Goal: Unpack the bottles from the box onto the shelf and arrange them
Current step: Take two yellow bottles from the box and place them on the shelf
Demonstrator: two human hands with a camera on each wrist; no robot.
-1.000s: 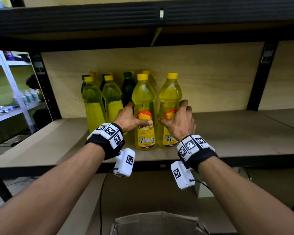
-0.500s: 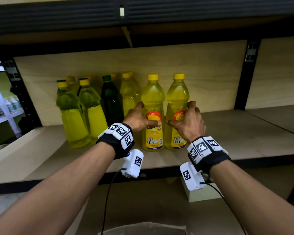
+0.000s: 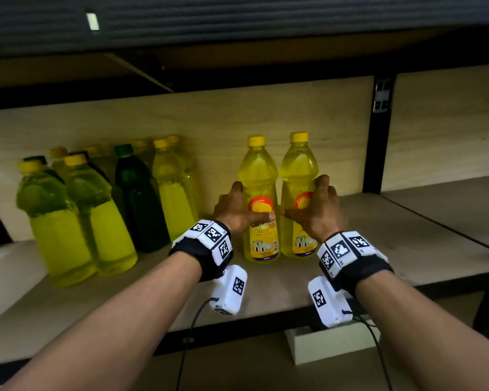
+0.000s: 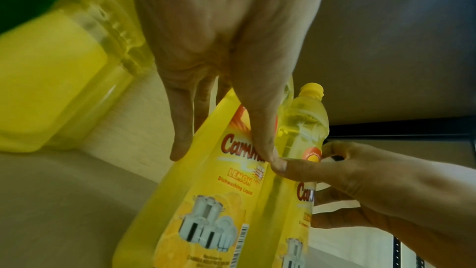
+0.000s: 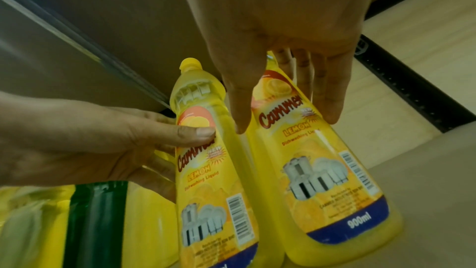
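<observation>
Hands flank two yellow bottles upright on shelf (image 3: pixel 407 249): left hand (image 3: pixel 235 207) wraps left bottle (image 3: pixel 259 198), right hand (image 3: pixel 319 210) wraps right bottle (image 3: pixel 298 193), thumbs across labels. Pair stands touching, now well apart from green bottle (image 3: pixel 139 201) and older group (image 3: pixel 76 215), where second ago it stood close beside. Pair apparently being slid right to start new row. Box out of view.

Bare shelf board (image 3: pixel 407 238) right of held bottles (image 3: pixel 277 221), bottle cluster (image 3: pixel 102 215) crowding left
</observation>
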